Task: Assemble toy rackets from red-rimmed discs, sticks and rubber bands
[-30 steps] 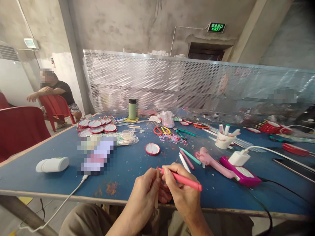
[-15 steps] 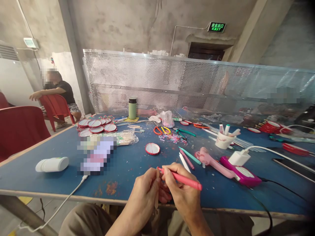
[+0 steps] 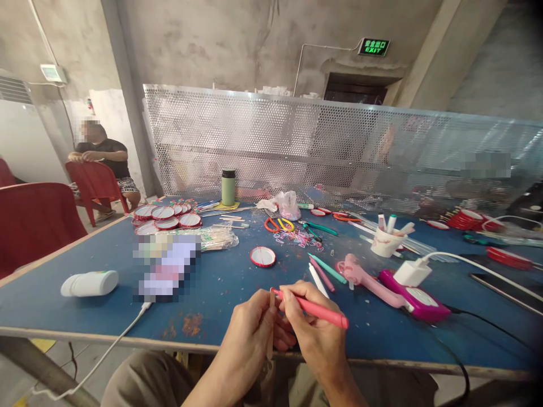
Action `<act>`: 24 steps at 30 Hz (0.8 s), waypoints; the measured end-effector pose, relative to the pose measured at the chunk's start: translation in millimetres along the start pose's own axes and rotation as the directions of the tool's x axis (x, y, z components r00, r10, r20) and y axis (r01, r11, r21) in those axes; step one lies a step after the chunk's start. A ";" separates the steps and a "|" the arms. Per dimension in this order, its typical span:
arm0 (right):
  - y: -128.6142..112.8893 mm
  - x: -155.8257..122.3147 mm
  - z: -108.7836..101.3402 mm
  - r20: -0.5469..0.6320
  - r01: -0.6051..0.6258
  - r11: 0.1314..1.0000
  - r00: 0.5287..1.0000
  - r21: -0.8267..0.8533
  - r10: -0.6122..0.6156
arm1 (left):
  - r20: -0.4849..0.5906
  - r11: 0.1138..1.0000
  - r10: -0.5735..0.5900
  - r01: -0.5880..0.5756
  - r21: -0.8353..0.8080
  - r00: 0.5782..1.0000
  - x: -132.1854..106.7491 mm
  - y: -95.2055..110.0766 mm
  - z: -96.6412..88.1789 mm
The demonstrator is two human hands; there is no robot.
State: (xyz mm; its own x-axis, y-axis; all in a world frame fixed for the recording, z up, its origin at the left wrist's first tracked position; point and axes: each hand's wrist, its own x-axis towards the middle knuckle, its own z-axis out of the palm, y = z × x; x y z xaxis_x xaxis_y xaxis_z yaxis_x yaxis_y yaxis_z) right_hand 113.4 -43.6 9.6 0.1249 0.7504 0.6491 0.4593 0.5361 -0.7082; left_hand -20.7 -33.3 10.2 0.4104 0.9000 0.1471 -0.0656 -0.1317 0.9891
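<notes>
My left hand (image 3: 250,333) is closed around a thin wooden stick (image 3: 270,328) held upright at the near edge of the blue table (image 3: 220,282). My right hand (image 3: 311,328) pinches a red marker (image 3: 316,310) like a pen, its tip touching the top of the stick. Both hands meet just over the table's front edge, above my lap. A small red-rimmed round disc (image 3: 263,256) lies on the table beyond my hands.
Loose markers (image 3: 324,271), a pink glue gun (image 3: 360,274), a magenta device with a white charger (image 3: 413,282), a cup of pens (image 3: 386,240), scissors (image 3: 280,224), stacked red-rimmed discs (image 3: 165,217), a green bottle (image 3: 228,187), a white bottle (image 3: 90,284). A person sits on a red chair at far left.
My hands, the stick and the marker hold still. The seated person at far left has drawn their arm in onto the chair back.
</notes>
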 end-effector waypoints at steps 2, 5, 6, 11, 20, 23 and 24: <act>-0.4 -0.5 0.0 -0.013 0.007 1.000 1.000 0.002 -0.007 | 0.003 1.000 0.001 -0.001 0.002 1.000 0.4 0.1 0.0; -1.2 -0.4 0.4 -0.023 0.019 1.000 1.000 0.005 -0.018 | 0.003 1.000 0.004 -0.004 0.006 1.000 0.6 0.4 0.5; -1.3 -0.1 0.6 -0.021 0.020 1.000 1.000 0.005 -0.020 | -0.001 1.000 0.003 -0.003 0.008 1.000 0.7 0.4 0.6; -0.3 0.8 1.1 0.002 0.020 1.000 1.000 0.001 -0.020 | -0.011 1.000 0.004 -0.004 0.015 1.000 0.5 -0.1 -0.1; -1.1 -0.4 0.3 -0.018 0.029 1.000 0.999 -0.003 -0.029 | -0.004 1.000 0.010 -0.010 -0.015 1.000 0.6 -1.3 0.1; -1.3 -0.2 0.5 -0.014 0.039 0.999 0.999 -0.006 -0.039 | -0.005 1.000 0.012 -0.012 0.006 1.000 0.6 -0.5 0.4; -1.5 -0.1 0.7 -0.008 0.045 0.999 0.999 -0.010 -0.045 | -0.008 1.000 0.012 -0.011 0.015 1.000 0.4 -0.1 0.4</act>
State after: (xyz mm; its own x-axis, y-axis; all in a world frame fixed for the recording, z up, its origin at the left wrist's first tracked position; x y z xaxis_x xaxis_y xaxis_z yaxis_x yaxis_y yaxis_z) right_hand 112.1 -44.2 10.5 0.1115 0.7223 0.6825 0.4729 0.5655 -0.6757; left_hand -20.1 -33.1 10.1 0.4027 0.9015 0.1584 -0.0568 -0.1482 0.9873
